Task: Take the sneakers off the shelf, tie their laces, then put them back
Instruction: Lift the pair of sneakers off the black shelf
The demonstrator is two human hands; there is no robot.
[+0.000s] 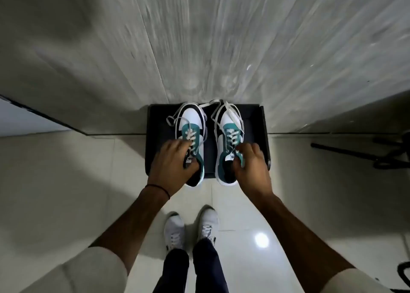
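Two white, teal and black sneakers stand side by side on a black shelf (253, 119) against the wall, toes pointing away from me. Their white laces hang loose over the toes. My left hand (172, 163) grips the left sneaker (192, 124) at its tongue and collar, fingers curled inside the opening. My right hand (253, 166) holds the right sneaker (229, 124) the same way at its collar. Both heels stick out past the shelf's front edge.
The shelf stands low against a grey wood-grain wall (199, 37). Glossy white floor tiles (66, 181) lie below. My own feet in white shoes (192, 228) stand just behind the shelf. Black stand legs (355, 153) lie on the floor at right.
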